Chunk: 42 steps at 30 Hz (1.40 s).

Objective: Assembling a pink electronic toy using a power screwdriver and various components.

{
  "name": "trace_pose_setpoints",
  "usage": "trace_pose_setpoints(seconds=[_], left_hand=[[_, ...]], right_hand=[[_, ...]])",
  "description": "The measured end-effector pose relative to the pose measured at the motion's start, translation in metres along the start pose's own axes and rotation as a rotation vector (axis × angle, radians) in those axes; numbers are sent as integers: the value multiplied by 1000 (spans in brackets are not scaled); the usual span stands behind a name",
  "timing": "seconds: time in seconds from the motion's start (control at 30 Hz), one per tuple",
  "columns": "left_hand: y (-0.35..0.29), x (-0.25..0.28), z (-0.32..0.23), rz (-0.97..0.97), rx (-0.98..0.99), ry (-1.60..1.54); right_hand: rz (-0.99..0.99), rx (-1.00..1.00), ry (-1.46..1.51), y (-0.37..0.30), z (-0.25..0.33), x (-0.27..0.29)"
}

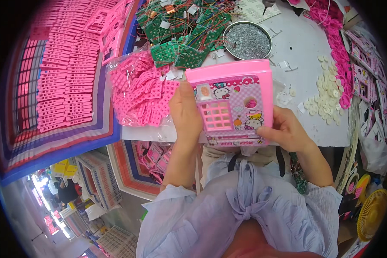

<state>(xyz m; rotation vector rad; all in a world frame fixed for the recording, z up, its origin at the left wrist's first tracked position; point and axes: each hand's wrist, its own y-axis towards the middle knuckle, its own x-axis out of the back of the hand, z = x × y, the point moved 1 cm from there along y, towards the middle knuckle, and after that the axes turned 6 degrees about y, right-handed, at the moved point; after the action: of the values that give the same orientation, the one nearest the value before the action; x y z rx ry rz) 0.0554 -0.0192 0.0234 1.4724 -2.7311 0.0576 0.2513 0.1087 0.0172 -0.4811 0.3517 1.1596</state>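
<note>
Between both hands I hold a pink plastic toy casing panel (238, 93), raised above the table's near edge. Its face carries a cartoon-printed sheet, a grid of square openings and a round hole. My left hand (186, 114) is closed on the left side, its thumb pointing up along the edge. Lower on the right side, my right hand (290, 130) grips the edge with its thumb over the front; the other fingers are partly behind the panel. A clear bag of pink keypad pieces (137, 92) lies just left of my left hand.
Green circuit boards (191, 36) with wires are heaped at the back, beside a round metal tin (248, 41) of small silvery parts. Cream discs (327, 96) and pink rings (333, 38) lie right. A lined crate (79, 144) of stacked pink panels stands left; a yellow fan (373, 215) sits lower right.
</note>
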Motion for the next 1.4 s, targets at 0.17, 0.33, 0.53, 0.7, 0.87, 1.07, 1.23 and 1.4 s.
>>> trace_pose_setpoints(seconds=[0.17, 0.33, 0.53, 0.7, 0.87, 1.07, 1.23, 1.4], left_hand=[[18, 0, 9, -44, -535, 45], [34, 23, 3, 538, -784, 302], [-24, 43, 34, 837, -792, 788], [-25, 41, 35, 755, -708, 840], [-17, 29, 23, 626, -743, 1021], [-34, -5, 28, 805, -728, 971], [-17, -4, 35, 800, -786, 1002], [-7, -5, 33, 857, -788, 1010]], right_hand=[[177, 57, -549, 22, 23, 27], [48, 528, -1135, 38, 17, 66], [315, 375, -1293, 8, 13, 73], [239, 493, -1582, 37, -2, 72], [210, 389, -1739, 42, 5, 50], [342, 298, -1626, 32, 14, 52], [191, 424, -1554, 33, -2, 60], [174, 435, -1570, 40, -7, 62]])
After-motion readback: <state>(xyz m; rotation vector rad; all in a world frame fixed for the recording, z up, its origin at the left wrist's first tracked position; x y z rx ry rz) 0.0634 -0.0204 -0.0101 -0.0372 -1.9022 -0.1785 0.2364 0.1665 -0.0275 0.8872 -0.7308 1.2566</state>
